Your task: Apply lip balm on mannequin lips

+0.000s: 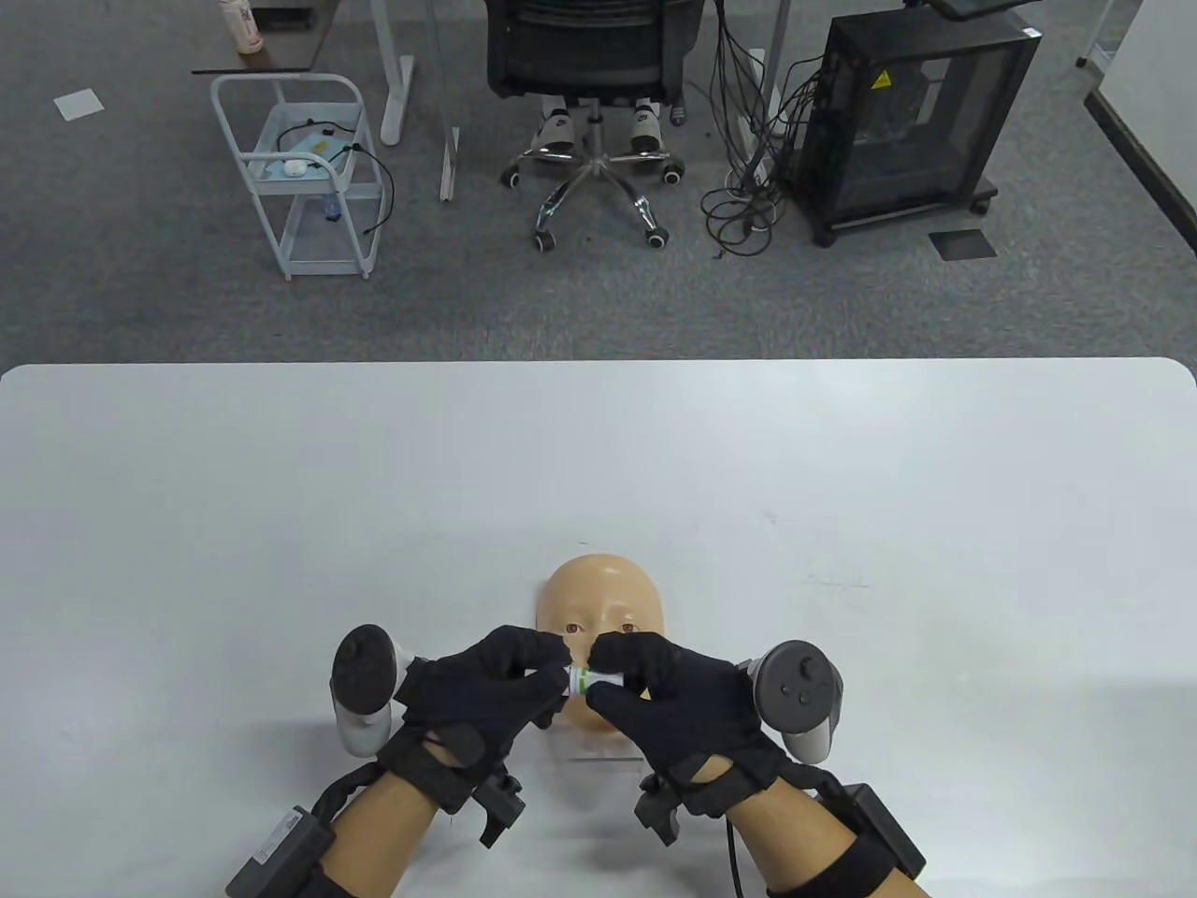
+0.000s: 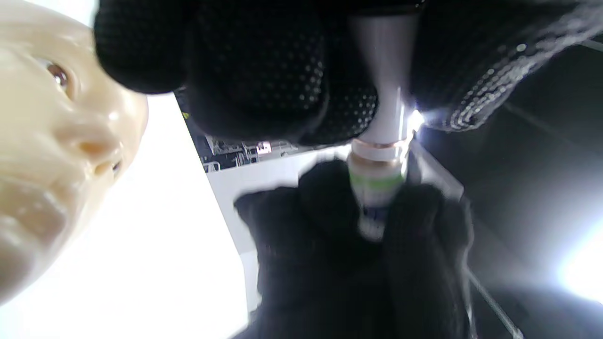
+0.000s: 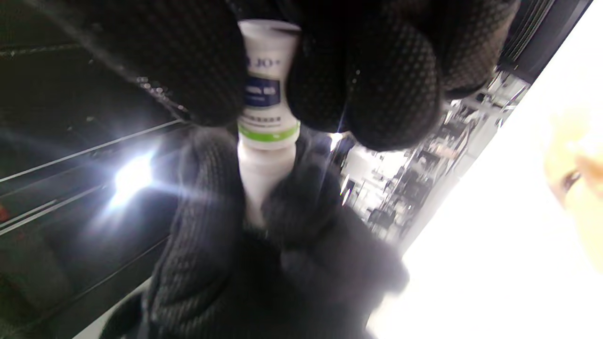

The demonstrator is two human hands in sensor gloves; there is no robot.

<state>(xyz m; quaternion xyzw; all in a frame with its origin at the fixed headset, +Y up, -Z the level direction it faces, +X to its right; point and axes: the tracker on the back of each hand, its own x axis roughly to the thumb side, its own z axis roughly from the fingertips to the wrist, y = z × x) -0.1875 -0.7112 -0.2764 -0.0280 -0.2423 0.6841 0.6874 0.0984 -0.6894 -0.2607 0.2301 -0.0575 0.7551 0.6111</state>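
A skin-coloured mannequin face [image 1: 603,594] lies face up on the white table [image 1: 281,524] near the front edge. Both gloved hands hold a small white lip balm tube [image 1: 582,680] sideways just above the face's lower half, which hides the lips. My left hand [image 1: 550,678] pinches the plain white cap end [image 2: 386,94]. My right hand [image 1: 610,675] pinches the labelled body with the green band [image 3: 267,94]. The cap sits on the tube, with a narrow seam at the band [image 2: 377,153]. The face also shows in the left wrist view [image 2: 56,141] and the right wrist view [image 3: 582,188].
Beyond the table's far edge stand an office chair [image 1: 591,56], a white wire cart [image 1: 304,178] and a black computer case [image 1: 912,122] with cables on the grey carpet.
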